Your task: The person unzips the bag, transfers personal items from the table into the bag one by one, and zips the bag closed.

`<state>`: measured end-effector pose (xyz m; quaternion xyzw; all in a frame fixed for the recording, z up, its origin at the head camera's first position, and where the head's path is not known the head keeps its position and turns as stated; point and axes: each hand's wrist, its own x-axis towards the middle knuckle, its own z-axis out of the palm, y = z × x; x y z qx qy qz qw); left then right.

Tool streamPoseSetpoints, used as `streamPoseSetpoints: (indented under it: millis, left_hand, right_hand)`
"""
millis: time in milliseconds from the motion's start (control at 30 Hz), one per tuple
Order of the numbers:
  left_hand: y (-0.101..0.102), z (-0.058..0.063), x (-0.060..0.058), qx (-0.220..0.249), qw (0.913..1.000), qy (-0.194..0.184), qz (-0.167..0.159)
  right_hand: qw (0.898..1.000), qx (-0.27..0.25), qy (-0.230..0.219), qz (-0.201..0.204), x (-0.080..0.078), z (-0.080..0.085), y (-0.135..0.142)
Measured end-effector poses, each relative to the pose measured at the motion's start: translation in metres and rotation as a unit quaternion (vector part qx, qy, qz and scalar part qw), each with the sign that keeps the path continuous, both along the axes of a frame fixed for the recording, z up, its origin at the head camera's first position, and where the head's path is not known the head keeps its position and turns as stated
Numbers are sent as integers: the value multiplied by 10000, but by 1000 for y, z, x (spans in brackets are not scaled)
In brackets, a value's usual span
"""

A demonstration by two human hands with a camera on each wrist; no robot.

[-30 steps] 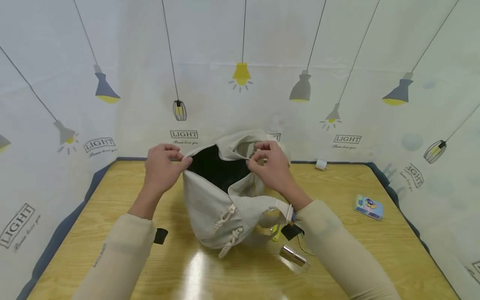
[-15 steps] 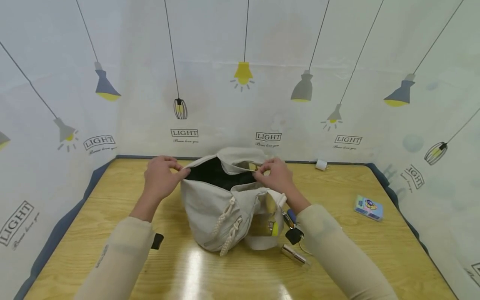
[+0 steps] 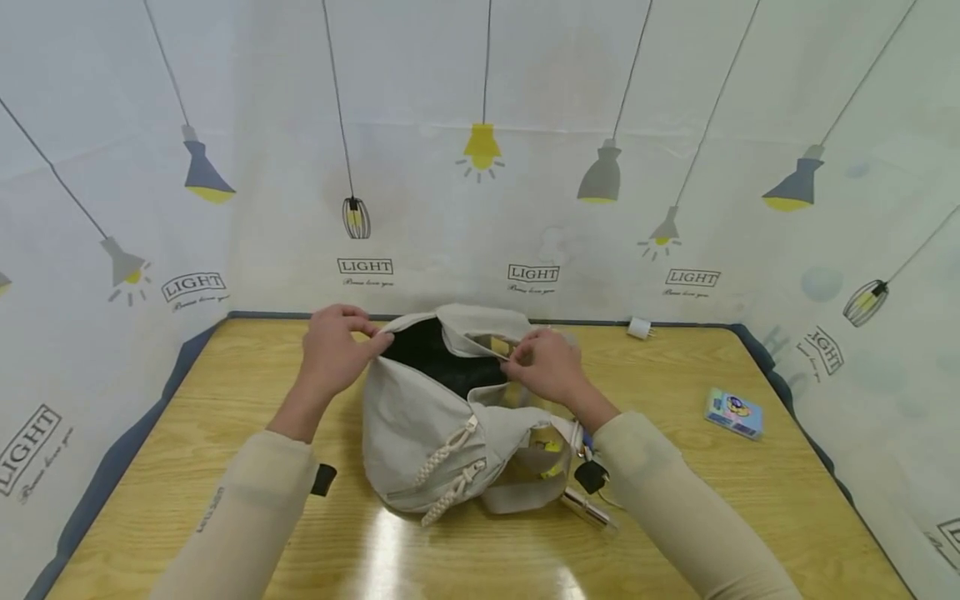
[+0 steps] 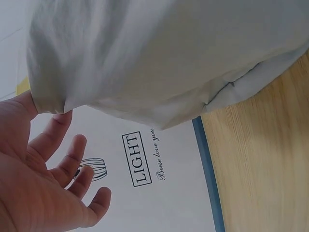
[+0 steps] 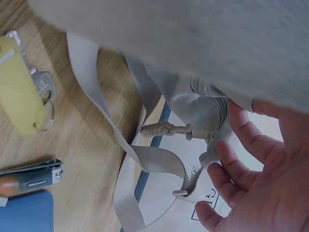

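A light grey cloth bag point(image 3: 420, 442) with braided cord zip pulls point(image 3: 450, 454) is on the wooden table, its mouth spread wide and its dark lining showing. My left hand point(image 3: 333, 350) pinches the left corner of the mouth between thumb and index finger, the other fingers loose. In the left wrist view the outer cloth point(image 4: 145, 63) falls from that pinch. The opposite side of the rim is pinched by my right hand point(image 3: 547, 367). Grey webbing straps point(image 5: 104, 106) hang on that side, partly over the table. What lies deep inside the bag is hidden in darkness.
Right of the bag lie a metallic tube point(image 3: 588, 508), a black object point(image 3: 591, 477), a yellow key tag point(image 5: 19, 87) with a key, and a nail clipper point(image 5: 34, 177). Farther off are a white plug adapter point(image 3: 640, 328) and a small blue box point(image 3: 733, 413). A printed cloth backdrop surrounds the table.
Both hands have lowered the bag's mouth, and its upper back edge sits lower against the backdrop. The strap on the right has swung and now hangs near the metallic tube.
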<state>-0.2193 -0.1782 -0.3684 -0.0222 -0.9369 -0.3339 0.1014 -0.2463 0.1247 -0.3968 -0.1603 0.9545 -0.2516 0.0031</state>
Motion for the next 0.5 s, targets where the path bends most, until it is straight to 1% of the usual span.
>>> streamPoseSetpoints:
  millis: [100, 267, 333, 400, 500]
  left_hand:
    - [3, 0, 0, 26, 10000, -28, -65]
    - [4, 0, -1, 19, 9998, -24, -206]
    - [2, 0, -1, -27, 9997, -30, -258]
    - [-3, 0, -2, -45, 9995, -68, -298]
    - [-10, 1, -4, -68, 9992, -129, -360]
  right_hand:
    - [10000, 33, -39, 64, 1, 0, 4]
    - [9986, -158, 151, 475, -2, 1, 18]
    - [9980, -249, 162, 560, -4, 3, 26]
    - [9981, -315, 72, 530, -6, 6, 36]
    - [9986, -369, -154, 357, -7, 10, 52]
